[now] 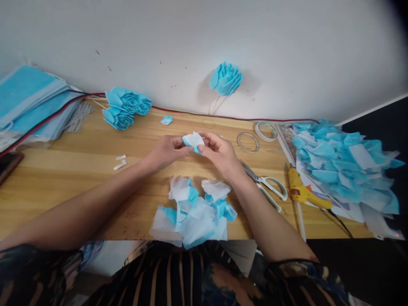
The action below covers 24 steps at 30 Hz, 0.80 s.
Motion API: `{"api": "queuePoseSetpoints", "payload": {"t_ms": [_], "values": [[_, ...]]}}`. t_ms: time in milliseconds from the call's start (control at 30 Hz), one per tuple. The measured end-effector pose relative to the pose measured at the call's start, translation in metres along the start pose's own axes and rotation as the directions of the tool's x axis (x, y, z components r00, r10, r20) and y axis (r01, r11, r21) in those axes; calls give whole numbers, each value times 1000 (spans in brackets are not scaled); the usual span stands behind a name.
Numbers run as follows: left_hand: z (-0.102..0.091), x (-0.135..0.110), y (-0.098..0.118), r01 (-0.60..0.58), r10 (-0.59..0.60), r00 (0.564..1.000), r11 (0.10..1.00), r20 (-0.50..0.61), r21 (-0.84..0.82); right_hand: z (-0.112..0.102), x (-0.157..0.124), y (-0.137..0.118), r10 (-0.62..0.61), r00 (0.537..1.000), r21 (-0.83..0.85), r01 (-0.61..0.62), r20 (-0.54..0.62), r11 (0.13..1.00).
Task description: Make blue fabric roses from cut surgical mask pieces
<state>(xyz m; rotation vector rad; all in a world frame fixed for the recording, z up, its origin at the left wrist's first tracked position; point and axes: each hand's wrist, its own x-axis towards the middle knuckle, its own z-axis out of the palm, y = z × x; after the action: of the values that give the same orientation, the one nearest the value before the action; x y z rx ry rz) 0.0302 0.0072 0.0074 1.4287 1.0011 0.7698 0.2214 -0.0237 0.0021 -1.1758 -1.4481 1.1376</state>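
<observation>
Between my two hands, above the middle of the wooden table, is a small folded piece of blue and white fabric (195, 141). My left hand (168, 151) pinches its left side between thumb and fingers. From the other side, my right hand (218, 152) grips it, thumb resting on the front. A loose pile of blue and white fabric pieces (197, 219) lies below my hands at the table's near edge. Beyond them sits a small folded blue piece (166, 120). Scissors (266, 182) with pale handles lie beside my right forearm, blades partly apart.
A blue fabric flower (226, 79) on a stick leans against the wall; more flowers (124, 108) lie left. Face masks (32, 102) are stacked far left. Tape rolls (266, 131), a yellow glue gun (302, 191) and a heap of fabric pieces (344, 157) occupy the right.
</observation>
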Motion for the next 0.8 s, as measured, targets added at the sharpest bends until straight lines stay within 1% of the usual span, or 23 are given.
{"api": "queuePoseSetpoints", "payload": {"t_ms": [100,167,233,300,400,500,567,667,733,800], "values": [[-1,1,2,-26,25,1000,993,-10,-117,2,1,0,-16,999,75,19,-42,997],[-1,1,3,-8,11,1000,983,14,-185,3,0,-1,-23,997,88,29,-69,996],[-1,1,4,24,-13,998,979,59,-205,4,0,-1,-28,996,80,35,-82,996],[-1,1,3,34,-19,997,979,80,-199,5,-1,-1,-34,996,74,40,-77,996],[-1,1,1,21,-12,999,981,48,-193,5,-1,0,-31,998,70,34,-47,997],[-1,1,1,-4,9,999,994,44,-112,2,0,-1,-44,997,16,45,-56,999],[-1,-1,2,-36,36,997,999,73,5,0,0,-3,-62,996,-28,60,-63,998],[1,-4,5,-95,77,990,984,118,154,-3,-1,-7,-73,997,-95,70,-28,993],[3,-5,6,-122,100,987,973,124,193,-3,-3,-10,-78,997,-169,74,-22,983],[3,-5,5,-131,108,987,972,120,196,-3,-4,-12,-96,994,-221,84,-46,972]]}}
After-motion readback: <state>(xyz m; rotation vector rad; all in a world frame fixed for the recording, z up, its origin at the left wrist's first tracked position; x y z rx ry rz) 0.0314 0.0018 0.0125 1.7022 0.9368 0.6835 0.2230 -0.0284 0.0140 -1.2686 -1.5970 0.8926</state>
